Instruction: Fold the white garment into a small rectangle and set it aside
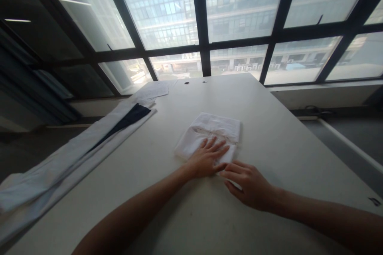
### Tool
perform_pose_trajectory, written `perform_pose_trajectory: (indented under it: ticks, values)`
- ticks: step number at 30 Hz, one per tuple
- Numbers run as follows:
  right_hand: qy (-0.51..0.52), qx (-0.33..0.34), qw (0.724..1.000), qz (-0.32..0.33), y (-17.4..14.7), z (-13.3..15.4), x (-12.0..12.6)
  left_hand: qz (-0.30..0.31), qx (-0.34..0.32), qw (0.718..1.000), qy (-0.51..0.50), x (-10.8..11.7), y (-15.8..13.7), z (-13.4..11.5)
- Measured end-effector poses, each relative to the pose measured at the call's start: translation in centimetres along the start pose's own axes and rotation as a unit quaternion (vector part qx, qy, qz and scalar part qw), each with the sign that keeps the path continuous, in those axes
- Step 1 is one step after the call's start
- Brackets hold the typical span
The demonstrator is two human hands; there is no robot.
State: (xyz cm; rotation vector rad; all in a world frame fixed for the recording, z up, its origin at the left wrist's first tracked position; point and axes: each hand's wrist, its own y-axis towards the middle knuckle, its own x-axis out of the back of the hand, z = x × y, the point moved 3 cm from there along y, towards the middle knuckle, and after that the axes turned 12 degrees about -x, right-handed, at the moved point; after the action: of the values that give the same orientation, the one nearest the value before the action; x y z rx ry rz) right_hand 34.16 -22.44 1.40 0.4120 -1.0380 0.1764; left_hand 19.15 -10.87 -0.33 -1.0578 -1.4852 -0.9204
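A folded piece of white cloth (191, 141), rumpled across its middle with a thin tan line along the crease, lies flat on the white table (167, 203). My left hand (206, 157) rests palm down on its near part, fingers spread. At the near right corner of the cloth is my right hand (249, 183), its fingers loosely bent and the thumb apart from them. Its fingertips meet the left thumb by the cloth's edge; whether they touch the fabric I cannot tell. Nothing shows in its grasp.
Along the table's left edge lie long white cloths (68, 159) with a dark navy piece (125, 121) among them. Papers or thin white sheets (154, 89) sit at the far left. Large windows (236, 4) stand beyond the table. A small dark item (374, 201) lies near the right edge.
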Motion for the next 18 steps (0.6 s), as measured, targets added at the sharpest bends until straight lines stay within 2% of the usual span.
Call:
perform_pose_trajectory:
  ticks: [3,9,13,18]
  values:
    - [0.027,0.069,0.997,-0.026,-0.1,1.2,-0.6,-0.005,0.003,1.000,0.004,-0.4,0.1,0.1]
    - [0.000,-0.015,0.998,0.065,-0.6,1.8,-0.9,-0.022,-0.006,1.000,-0.016,-0.3,0.0,0.6]
    - [0.011,-0.017,0.996,0.088,-1.3,1.7,-0.9,-0.041,0.022,0.998,0.030,0.2,-2.5,3.3]
    - [0.007,-0.016,0.994,0.109,-1.3,1.8,-0.8,-0.029,0.109,0.991,0.067,0.3,-7.4,7.8]
